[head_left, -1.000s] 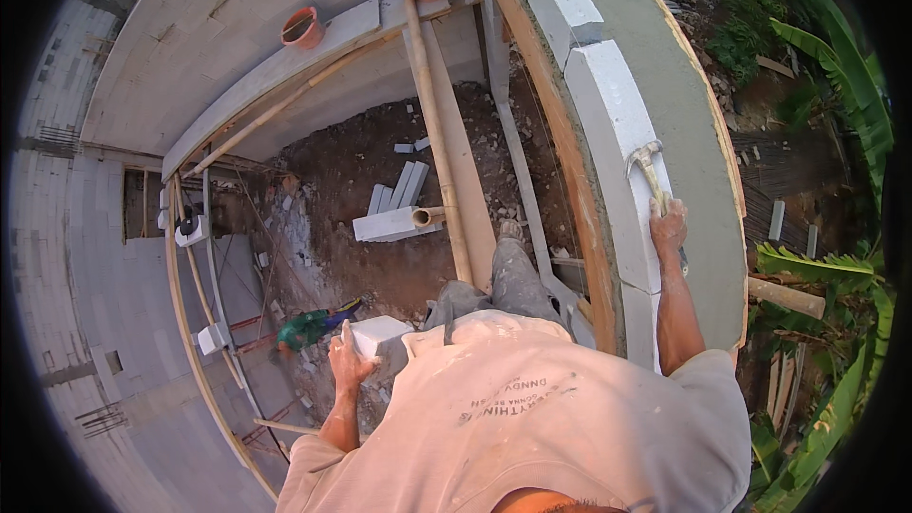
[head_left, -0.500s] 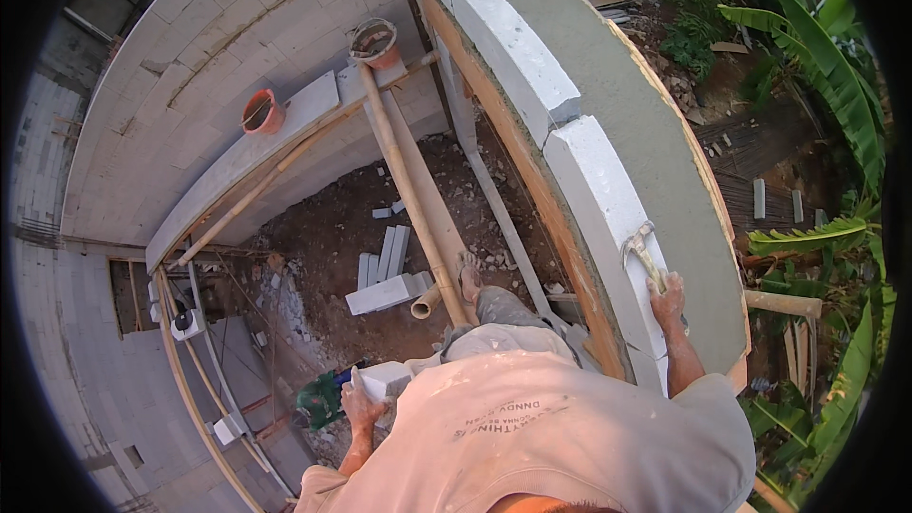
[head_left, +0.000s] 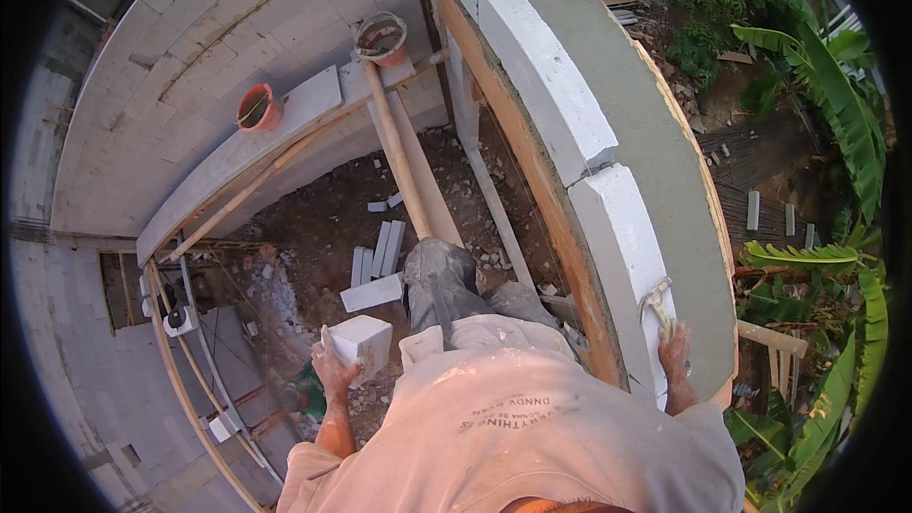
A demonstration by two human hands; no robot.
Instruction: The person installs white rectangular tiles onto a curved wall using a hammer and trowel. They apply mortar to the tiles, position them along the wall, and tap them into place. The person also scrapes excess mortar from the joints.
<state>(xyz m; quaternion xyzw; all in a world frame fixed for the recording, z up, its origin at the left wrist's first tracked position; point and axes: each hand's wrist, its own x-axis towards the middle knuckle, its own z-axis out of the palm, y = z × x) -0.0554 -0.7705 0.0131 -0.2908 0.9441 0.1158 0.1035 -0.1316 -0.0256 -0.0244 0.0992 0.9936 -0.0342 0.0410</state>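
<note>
My left hand (head_left: 332,368) is closed on the near side of a pale aerated-concrete block (head_left: 368,342), lifted beside my hip at the left. At the right, my right hand (head_left: 674,353) is closed round the handle of a hammer (head_left: 655,299). The mortar-stained metal head lies against the top of a long white wall block (head_left: 616,218). Another white block (head_left: 541,62) continues the curved row beyond it, with a narrow joint between the two. My right fingers partly hide the handle.
Wet grey concrete (head_left: 632,104) fills the strip right of the row. A bamboo pole (head_left: 391,133) and plank (head_left: 423,166) span a drop to a dirt floor. Two orange buckets (head_left: 259,108) stand on the left ledge and far corner. A green object (head_left: 309,389) shows below. Banana leaves (head_left: 836,85) overhang the right.
My left hand has come up and forward with the block. My foot has gone out of sight behind my raised knee. The hammer stays on the wall block in my right hand.
</note>
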